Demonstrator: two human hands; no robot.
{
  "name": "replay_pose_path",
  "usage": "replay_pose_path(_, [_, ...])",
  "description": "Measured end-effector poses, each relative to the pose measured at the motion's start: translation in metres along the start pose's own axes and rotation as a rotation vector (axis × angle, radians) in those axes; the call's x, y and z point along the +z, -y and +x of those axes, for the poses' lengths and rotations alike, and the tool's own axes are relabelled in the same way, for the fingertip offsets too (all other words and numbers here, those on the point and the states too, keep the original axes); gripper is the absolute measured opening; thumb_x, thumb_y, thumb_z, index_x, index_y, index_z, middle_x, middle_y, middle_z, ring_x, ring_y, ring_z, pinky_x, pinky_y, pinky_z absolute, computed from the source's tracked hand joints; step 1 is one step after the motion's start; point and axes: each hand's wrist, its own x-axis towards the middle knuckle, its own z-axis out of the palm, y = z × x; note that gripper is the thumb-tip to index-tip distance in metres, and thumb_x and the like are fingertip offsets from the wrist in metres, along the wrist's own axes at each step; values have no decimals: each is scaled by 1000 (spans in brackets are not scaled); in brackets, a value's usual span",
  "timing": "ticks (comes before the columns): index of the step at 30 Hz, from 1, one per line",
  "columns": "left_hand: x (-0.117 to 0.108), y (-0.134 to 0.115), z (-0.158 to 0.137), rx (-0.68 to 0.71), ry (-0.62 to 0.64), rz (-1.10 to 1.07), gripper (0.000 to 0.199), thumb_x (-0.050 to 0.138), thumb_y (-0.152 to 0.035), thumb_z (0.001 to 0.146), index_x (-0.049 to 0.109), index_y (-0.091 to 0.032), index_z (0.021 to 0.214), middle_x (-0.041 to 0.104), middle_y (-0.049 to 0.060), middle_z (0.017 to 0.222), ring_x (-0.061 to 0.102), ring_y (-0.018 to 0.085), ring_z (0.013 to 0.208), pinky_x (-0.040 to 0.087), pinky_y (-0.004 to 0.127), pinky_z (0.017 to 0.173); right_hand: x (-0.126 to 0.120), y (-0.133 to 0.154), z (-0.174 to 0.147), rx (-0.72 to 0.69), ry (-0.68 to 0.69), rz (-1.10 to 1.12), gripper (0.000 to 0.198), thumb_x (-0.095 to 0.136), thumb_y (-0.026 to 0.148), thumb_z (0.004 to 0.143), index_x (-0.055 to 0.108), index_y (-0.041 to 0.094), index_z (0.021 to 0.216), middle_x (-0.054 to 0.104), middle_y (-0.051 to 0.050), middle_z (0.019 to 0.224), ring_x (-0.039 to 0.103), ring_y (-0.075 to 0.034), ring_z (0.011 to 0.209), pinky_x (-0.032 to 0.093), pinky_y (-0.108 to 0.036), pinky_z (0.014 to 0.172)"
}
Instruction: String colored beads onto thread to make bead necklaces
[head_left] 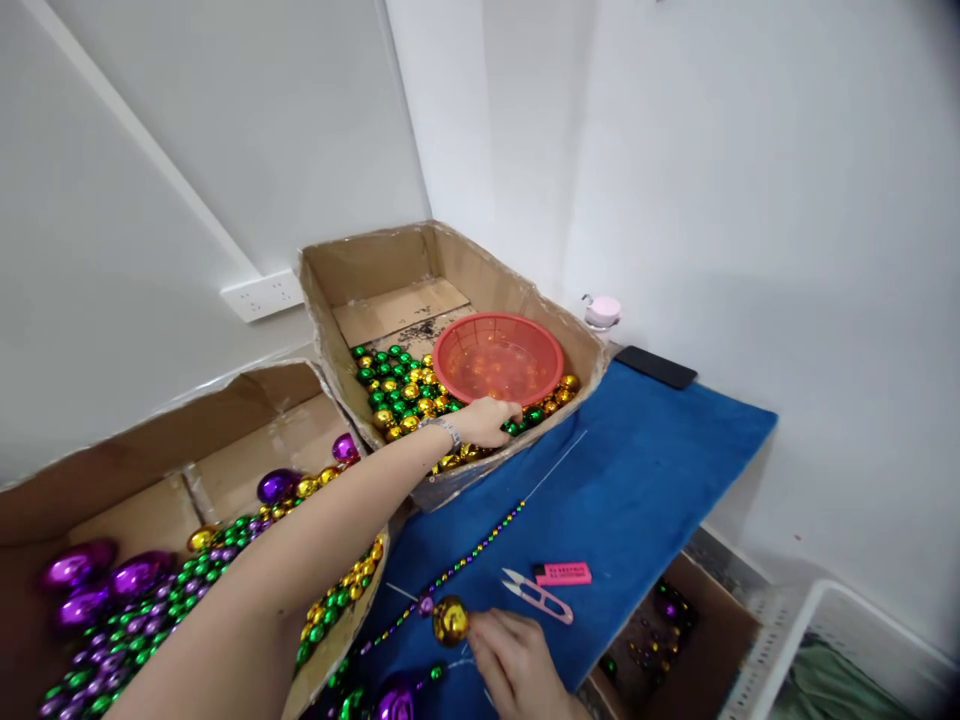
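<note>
My left hand (486, 422) reaches over the near side of a cardboard box (450, 492), its fingers curled down among green and gold balls (409, 390). What those fingers grip is hidden. A red plastic basin (499, 355) sits in the same box, just beyond that hand. In front of me, my right hand (517, 665) pinches a shiny gold ball (451, 621) at its fingertips. Beside this ball lies a small purple ball (426, 605) on a string of small beads (480, 548), whose bare thread end stretches toward the box. Pink thread snips (538, 597) and a pink lighter (564, 573) lie near my right hand.
At left, a second cardboard box (247, 400) holds purple, green and gold bead strands. Blue cloth (637, 470) covers the table, with a dark phone-like slab (656, 367) at its back. Below right stand another box (705, 620) and a white basket (825, 610). Walls enclose the corner.
</note>
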Motion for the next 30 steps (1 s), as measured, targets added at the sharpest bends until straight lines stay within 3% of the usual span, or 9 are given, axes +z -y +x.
replay_pose_path(3, [-22,-7,-43,-20,-147,-149,33,58,-29,83,61,-17,113,68,7,89,64,20,79,49,30,72,-5,4,1,40,4,40,21,36,20,98,53,20,85,60,-1,70,57,-13,62,41,-22,59])
replay_pose_path(6, [-30,-17,-112,-42,-386,-736,35,57,-35,87,58,-19,119,65,5,89,63,16,76,51,28,69,-12,12,5,75,-13,79,20,37,17,98,54,20,87,61,-1,72,57,-12,64,41,-22,60])
replay_pose_path(9, [-9,-28,-184,-131,-602,-1279,35,61,-32,87,57,-24,120,66,6,102,66,19,93,53,33,86,-16,24,10,74,-38,110,19,39,16,97,55,20,88,62,-1,72,58,-12,64,43,-22,61])
replay_pose_path(13, [45,-35,-248,-310,-827,-1669,35,67,-27,84,60,-22,117,66,8,111,67,21,96,54,33,87,-13,38,14,55,-31,93,17,42,15,96,58,19,91,62,-1,72,60,-12,63,44,-22,60])
replay_pose_path(16, [79,-39,-272,-394,-898,-1847,35,69,-28,82,63,-19,115,65,9,114,68,19,91,56,29,83,-5,46,14,34,18,53,17,42,15,96,58,19,91,63,-1,72,60,-13,64,44,-23,61])
replay_pose_path(20, [108,-43,-294,-418,-957,-1960,39,74,-25,78,64,-18,115,68,7,103,67,15,84,56,24,78,7,52,11,4,72,-14,16,43,16,96,59,19,97,66,-3,78,63,-14,68,46,-24,64])
replay_pose_path(25, [126,-44,-316,-405,-987,-2035,32,71,-27,81,66,-17,111,68,8,101,63,10,74,54,20,71,17,57,7,-30,151,-92,18,43,16,97,60,19,100,68,-4,81,64,-14,71,48,-24,67])
replay_pose_path(30, [134,-42,-329,-390,-1012,-2066,28,70,-32,82,67,-16,104,69,9,101,64,12,78,54,21,72,23,65,7,-62,192,-149,19,41,17,97,60,18,99,69,-5,82,65,-14,71,48,-24,65])
